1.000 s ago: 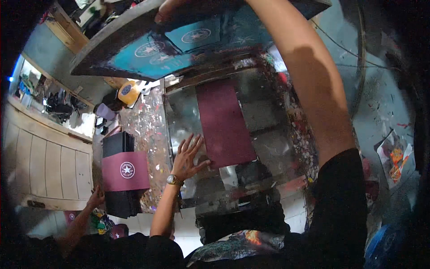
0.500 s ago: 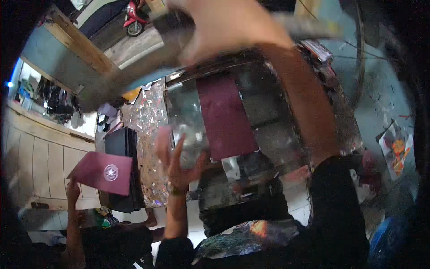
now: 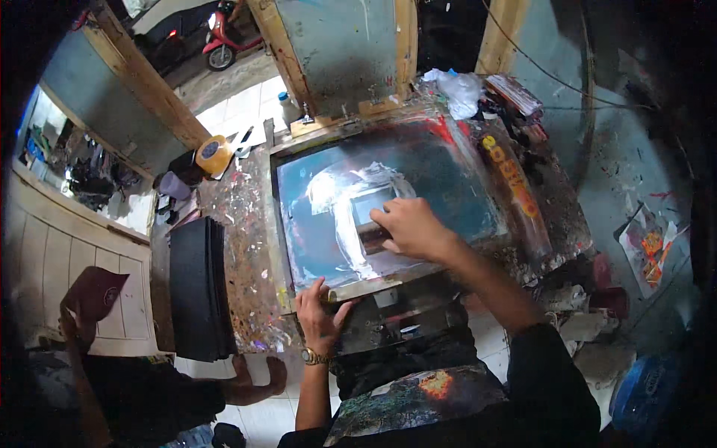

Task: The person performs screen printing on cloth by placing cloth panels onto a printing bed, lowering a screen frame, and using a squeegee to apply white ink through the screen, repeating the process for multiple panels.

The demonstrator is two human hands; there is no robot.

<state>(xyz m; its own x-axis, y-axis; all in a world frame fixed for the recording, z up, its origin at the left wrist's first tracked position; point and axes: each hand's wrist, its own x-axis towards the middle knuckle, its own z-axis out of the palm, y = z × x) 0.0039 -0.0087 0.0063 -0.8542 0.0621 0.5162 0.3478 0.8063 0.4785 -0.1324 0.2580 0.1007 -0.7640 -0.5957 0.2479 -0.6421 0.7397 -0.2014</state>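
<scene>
A screen-printing frame with blue-green mesh lies flat on the worktable. White ink is smeared in an arch across the mesh. My right hand is closed around a squeegee with a dark brown grip, which stands on the mesh near its middle. My left hand rests on the near left edge of the frame, fingers stretched over it and thumb apart. Whatever lies under the screen is hidden by the mesh and ink.
A stack of black folders lies on the table's left side. Beyond it are a tape roll and a purple cup. Another person at left holds a maroon folder. A white plastic bag sits at the back right.
The screen now lies over the place where a maroon cover showed. My right hand has come down onto the mesh with the squeegee; my left hand has settled on the frame. The other person's maroon folder moved left.
</scene>
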